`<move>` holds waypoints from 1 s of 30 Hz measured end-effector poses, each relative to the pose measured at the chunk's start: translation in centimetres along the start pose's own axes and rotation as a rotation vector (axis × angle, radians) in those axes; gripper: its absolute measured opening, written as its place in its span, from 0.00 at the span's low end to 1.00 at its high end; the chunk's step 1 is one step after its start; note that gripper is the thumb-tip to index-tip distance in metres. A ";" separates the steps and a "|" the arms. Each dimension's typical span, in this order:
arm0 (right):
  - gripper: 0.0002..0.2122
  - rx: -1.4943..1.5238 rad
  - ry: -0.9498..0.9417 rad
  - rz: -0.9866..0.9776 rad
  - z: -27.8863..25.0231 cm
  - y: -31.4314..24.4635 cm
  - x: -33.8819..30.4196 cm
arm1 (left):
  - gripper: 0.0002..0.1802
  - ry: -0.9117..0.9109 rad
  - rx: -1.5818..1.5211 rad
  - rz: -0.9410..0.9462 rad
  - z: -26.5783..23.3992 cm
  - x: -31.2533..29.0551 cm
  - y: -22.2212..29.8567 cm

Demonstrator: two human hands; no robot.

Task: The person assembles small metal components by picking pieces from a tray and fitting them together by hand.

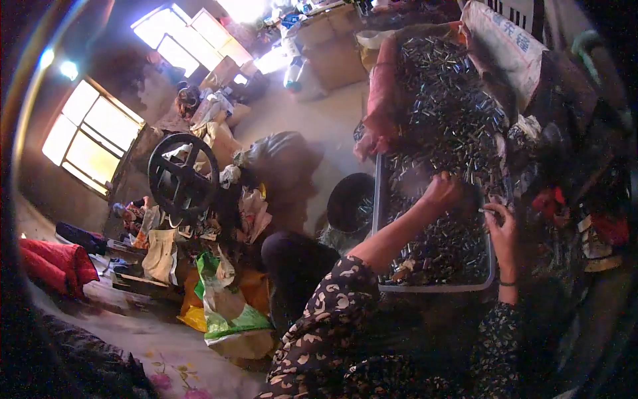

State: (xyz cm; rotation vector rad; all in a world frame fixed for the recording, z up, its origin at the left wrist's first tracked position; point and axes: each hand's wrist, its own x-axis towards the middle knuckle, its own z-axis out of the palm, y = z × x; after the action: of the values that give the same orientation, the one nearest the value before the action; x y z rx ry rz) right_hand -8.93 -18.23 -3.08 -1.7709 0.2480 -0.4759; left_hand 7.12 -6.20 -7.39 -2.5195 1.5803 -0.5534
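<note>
A long plastic bin [438, 288] stands in front of me, filled with a heap of small dark, shiny tube-like pieces [458, 126]. My left hand [442, 191] reaches over the middle of the heap, its fingers bent down and closed. What they grip, if anything, is too small and dim to name. By the bin's right side my right hand [503, 223] is raised, thumb and fingertips pinched on a small pale-ended piece [483, 210]. A dark band circles the right wrist.
Left of the bin is a black bucket [351, 203] with similar pieces inside. Pink cloth [380, 100] drapes the bin's far left edge; a white printed sack [508, 50] lies at its far right. Farther left are a black handwheel [183, 171] and a green-and-white bag [229, 306].
</note>
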 end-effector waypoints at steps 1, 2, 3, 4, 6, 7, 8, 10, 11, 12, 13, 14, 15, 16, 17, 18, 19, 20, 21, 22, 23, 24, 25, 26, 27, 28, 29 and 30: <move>0.08 0.026 0.002 0.001 0.0 0.3 0.0 | 0.09 -0.039 0.005 0.004 -0.1 0.2 0.0; 0.08 0.053 0.004 0.004 0.0 0.5 0.0 | 0.09 -0.079 0.009 0.008 -0.2 0.3 0.1; 0.08 0.054 0.004 0.005 -0.1 0.6 0.0 | 0.09 -0.080 0.009 0.009 -0.3 0.4 0.1; 0.08 0.054 -0.007 0.021 -0.2 0.7 -0.1 | 0.09 -0.088 0.074 0.010 -0.3 0.4 0.2; 0.08 0.050 -0.017 0.032 -0.1 0.4 -0.1 | 0.09 -0.089 0.138 0.010 -0.4 0.4 0.2; 0.08 0.030 -0.029 0.050 -0.1 -0.1 -0.1 | 0.09 -0.118 0.161 -0.030 -0.5 0.5 0.3; 0.08 0.015 -0.041 0.068 -0.2 -0.4 -0.1 | 0.10 -0.150 0.188 -0.069 -0.4 0.6 0.4; 0.07 0.024 -0.030 0.045 -0.2 -0.2 0.0 | 0.10 -0.183 0.210 -0.084 -0.2 0.9 0.6; 0.07 0.033 -0.021 0.024 -0.1 -0.1 0.0 | 0.10 -0.217 0.230 -0.100 0.1 1.0 0.6; 0.07 0.035 -0.023 0.021 0.1 0.0 0.0 | 0.10 -0.217 0.233 -0.103 0.4 1.0 0.5; 0.07 0.054 -0.029 0.035 0.2 0.0 0.1 | 0.10 -0.227 0.252 -0.104 0.6 0.9 0.4; 0.07 0.069 -0.028 0.054 0.1 0.2 0.1 | 0.11 -0.236 0.265 -0.098 0.6 1.0 0.5; 0.07 0.068 -0.026 0.055 0.0 0.4 0.1 | 0.11 -0.235 0.264 -0.096 0.6 1.1 0.6; 0.07 0.058 -0.026 0.056 -0.1 0.6 0.1 | 0.09 -0.215 0.295 -0.069 0.5 1.2 0.6; 0.07 0.049 -0.029 0.057 -0.1 0.7 0.1 | 0.07 -0.196 0.326 -0.044 0.3 1.2 0.6; 0.07 0.048 -0.028 0.059 -0.2 0.6 0.0 | 0.07 -0.196 0.324 -0.043 0.1 1.2 0.6; 0.07 0.042 -0.024 0.063 -0.2 0.2 -0.1 | 0.07 -0.177 0.383 0.016 -0.1 1.3 0.6; 0.07 0.039 -0.024 0.064 -0.2 -0.1 -0.2 | 0.07 -0.158 0.445 0.070 0.1 1.2 0.5; 0.07 0.040 -0.026 0.061 -0.1 0.1 -0.2 | 0.07 -0.158 0.448 0.068 0.2 1.1 0.5; 0.07 0.039 -0.023 0.048 -0.1 0.3 -0.2 | 0.11 -0.205 0.461 0.083 0.4 1.1 0.5; 0.07 0.036 -0.019 0.035 0.0 0.2 -0.2 | 0.15 -0.251 0.474 0.099 0.6 1.0 0.4; 0.07 0.037 -0.020 0.033 0.0 -0.1 -0.2 | 0.15 -0.252 0.475 0.097 0.9 0.8 0.1; 0.07 0.013 -0.028 0.039 0.0 -0.7 -0.3 | 0.15 -0.202 0.477 0.150 1.2 0.5 -0.3; 0.07 -0.014 -0.029 0.046 -0.1 -1.0 -0.4 | 0.15 -0.149 0.476 0.209 1.2 0.4 -0.4; 0.07 -0.016 -0.027 0.047 -0.2 -0.9 -0.4 | 0.15 -0.147 0.474 0.210 1.1 0.4 -0.5; 0.07 -0.011 -0.048 0.098 -0.2 -0.7 -0.3 | 0.12 -0.092 0.344 0.167 1.0 0.4 -0.7; 0.07 -0.007 -0.067 0.146 -0.4 -0.8 -0.3 | 0.09 -0.034 0.215 0.123 0.7 0.4 -0.9; 0.07 -0.011 -0.059 0.155 -0.6 -0.9 -0.4 | 0.09 -0.032 0.206 0.132 0.0 0.4 -0.7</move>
State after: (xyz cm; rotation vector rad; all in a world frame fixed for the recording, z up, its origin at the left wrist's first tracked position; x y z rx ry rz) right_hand -9.59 -18.34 -2.17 -1.7585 0.3436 -0.3114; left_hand 7.85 -6.28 -7.05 -2.2461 1.5750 -0.6207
